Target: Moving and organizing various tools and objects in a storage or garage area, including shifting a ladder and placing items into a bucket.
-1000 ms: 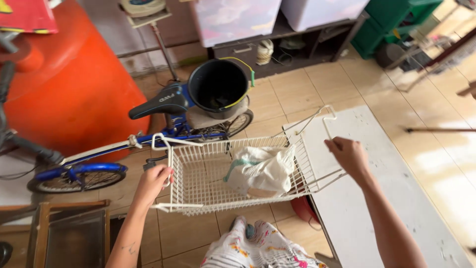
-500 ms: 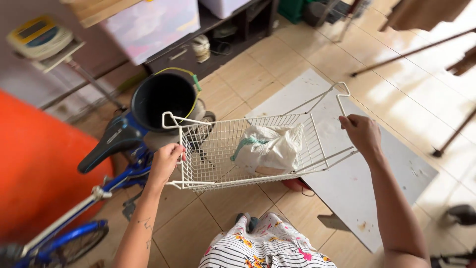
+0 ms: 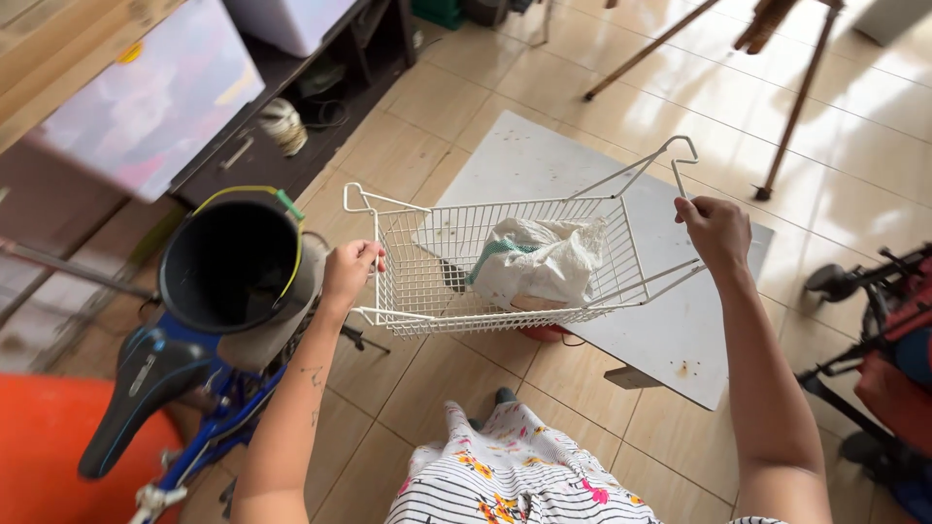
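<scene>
A tied white plastic bag with a green band lies in my wire basket's right half.

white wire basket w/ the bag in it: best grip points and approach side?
Grip the wire basket at its two end frames, one hand per end, coming in from the outer sides. The left hand and right hand already hold it there. The ends have thick wire loops; the bag sits mid-basket, so an end-to-end hold probably keeps it level.
</scene>
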